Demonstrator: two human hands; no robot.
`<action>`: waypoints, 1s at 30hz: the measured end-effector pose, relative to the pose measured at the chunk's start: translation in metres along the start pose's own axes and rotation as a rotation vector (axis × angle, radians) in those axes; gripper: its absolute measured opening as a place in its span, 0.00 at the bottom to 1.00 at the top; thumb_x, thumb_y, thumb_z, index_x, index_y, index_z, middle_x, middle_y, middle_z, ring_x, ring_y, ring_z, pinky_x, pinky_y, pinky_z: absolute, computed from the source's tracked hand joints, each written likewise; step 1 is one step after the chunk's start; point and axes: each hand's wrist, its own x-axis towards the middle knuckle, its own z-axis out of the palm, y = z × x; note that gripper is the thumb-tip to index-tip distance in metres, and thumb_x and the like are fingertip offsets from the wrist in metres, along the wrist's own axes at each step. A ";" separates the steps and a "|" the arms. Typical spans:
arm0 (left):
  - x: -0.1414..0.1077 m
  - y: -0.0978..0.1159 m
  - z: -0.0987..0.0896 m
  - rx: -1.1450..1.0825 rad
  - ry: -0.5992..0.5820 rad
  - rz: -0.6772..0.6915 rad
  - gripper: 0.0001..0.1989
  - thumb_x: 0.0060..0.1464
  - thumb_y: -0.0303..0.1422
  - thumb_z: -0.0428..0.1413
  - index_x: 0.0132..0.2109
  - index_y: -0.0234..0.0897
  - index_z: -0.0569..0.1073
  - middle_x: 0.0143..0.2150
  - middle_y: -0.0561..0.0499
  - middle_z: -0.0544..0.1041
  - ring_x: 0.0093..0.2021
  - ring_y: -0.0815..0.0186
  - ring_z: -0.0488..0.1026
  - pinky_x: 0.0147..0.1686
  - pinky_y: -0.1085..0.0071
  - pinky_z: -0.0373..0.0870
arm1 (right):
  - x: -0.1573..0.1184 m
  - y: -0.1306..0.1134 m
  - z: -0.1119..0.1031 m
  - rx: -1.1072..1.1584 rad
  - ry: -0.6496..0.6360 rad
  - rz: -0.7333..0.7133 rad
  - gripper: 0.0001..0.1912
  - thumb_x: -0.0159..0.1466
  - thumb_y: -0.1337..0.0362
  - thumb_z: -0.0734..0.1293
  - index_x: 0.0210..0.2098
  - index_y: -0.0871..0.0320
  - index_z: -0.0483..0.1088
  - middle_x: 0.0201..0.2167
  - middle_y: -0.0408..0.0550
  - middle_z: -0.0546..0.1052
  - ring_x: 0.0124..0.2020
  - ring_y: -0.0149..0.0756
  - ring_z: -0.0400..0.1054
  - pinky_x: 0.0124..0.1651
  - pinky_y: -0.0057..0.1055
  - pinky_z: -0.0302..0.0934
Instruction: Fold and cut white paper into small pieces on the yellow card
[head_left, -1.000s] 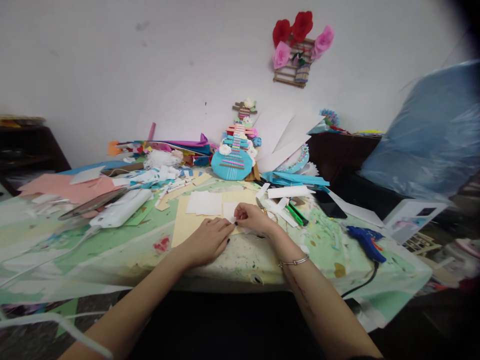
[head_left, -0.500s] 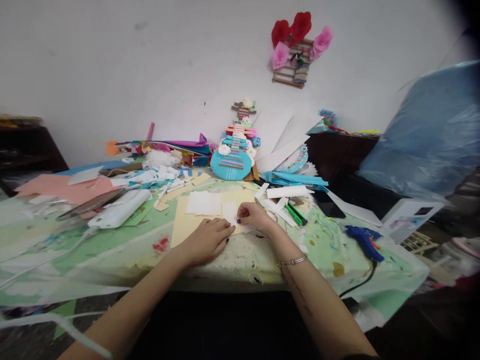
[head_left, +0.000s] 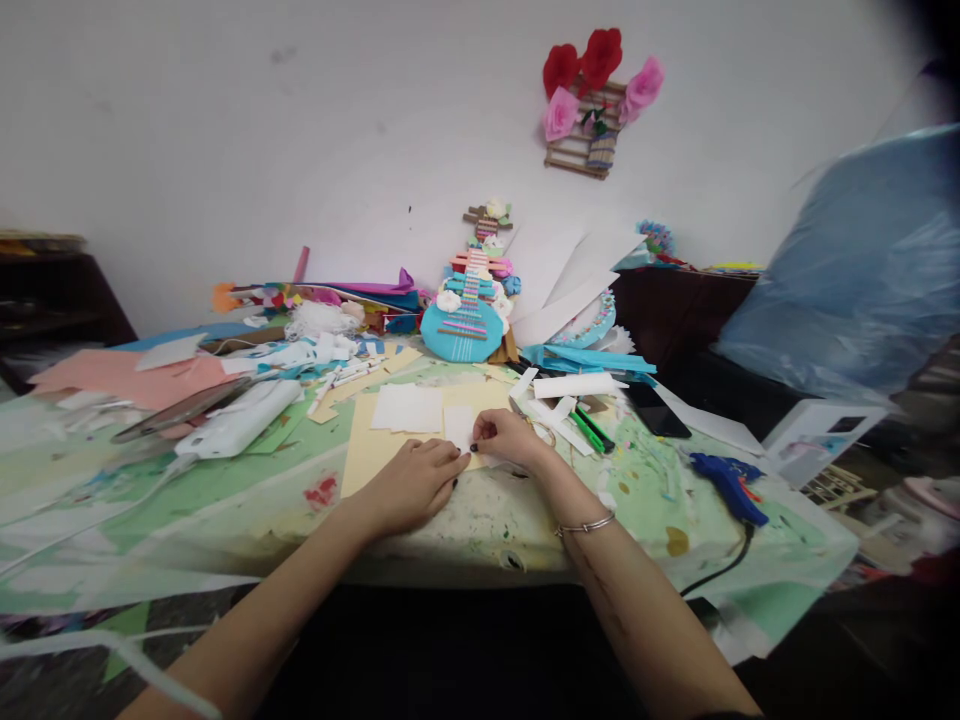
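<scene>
A small white paper piece [head_left: 458, 424] lies on a pale yellow sheet [head_left: 360, 463] near the table's front edge. My left hand [head_left: 418, 484] rests flat across the sheet, its fingertips at the lower edge of that white paper. From the other side my right hand [head_left: 508, 438] reaches in, thumb and forefinger pinched together at the paper's lower right corner. The fingertips of both hands nearly meet there. Just left of the piece sits a stack of white paper squares [head_left: 407, 407].
Scissors [head_left: 541, 430], a green cutter [head_left: 592, 428], white paper strips and a dark phone [head_left: 658, 409] lie to the right. A blue glue gun [head_left: 729, 484] is farther right. Behind stands a blue paper guitar [head_left: 462, 330]. A white power bank [head_left: 240, 418] lies left.
My right thumb and fingertips have shifted slightly down and left along the paper's edge, closer to my left fingertips. My left hand has barely moved.
</scene>
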 end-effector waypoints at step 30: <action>-0.002 0.001 0.005 -0.014 0.008 -0.030 0.19 0.60 0.31 0.41 0.55 0.34 0.66 0.54 0.42 0.69 0.53 0.59 0.64 0.51 0.59 0.60 | -0.001 -0.003 -0.003 -0.027 -0.075 -0.002 0.06 0.51 0.71 0.66 0.30 0.61 0.74 0.22 0.43 0.72 0.24 0.27 0.62 0.26 0.23 0.52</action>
